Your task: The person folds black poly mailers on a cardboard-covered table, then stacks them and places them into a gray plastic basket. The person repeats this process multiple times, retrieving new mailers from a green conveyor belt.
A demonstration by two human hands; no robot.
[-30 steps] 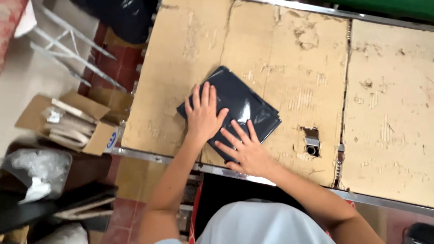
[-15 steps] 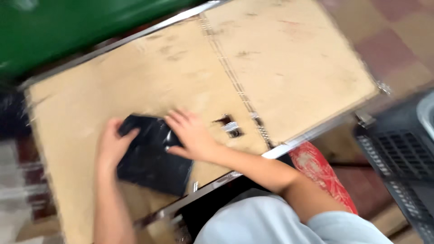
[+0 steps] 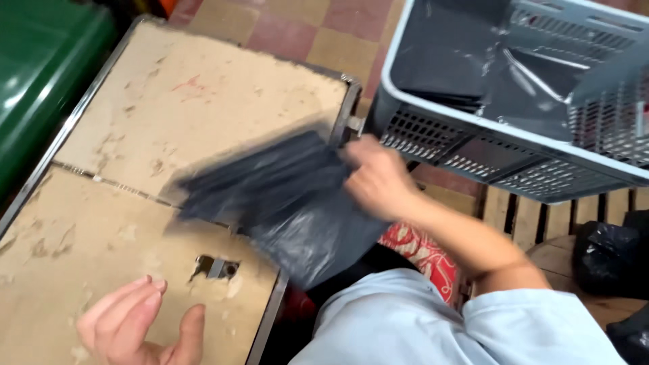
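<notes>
The black plastic bag [image 3: 284,203], blurred, is gripped at its edge by the closed right hand [image 3: 375,177] above the worn table's [image 3: 189,101] corner, near a grey crate [image 3: 500,135]. The left hand [image 3: 138,324] is held open and empty, palm up, over the tabletop.

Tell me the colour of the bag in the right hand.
Black, slightly glossy plastic bag, motion-blurred; head view, held by the right hand.

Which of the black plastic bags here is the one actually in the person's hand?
The flat black bag over the table edge, gripped by the right hand. The others lie inside the grey crate, and one sits bunched on the floor.
</notes>
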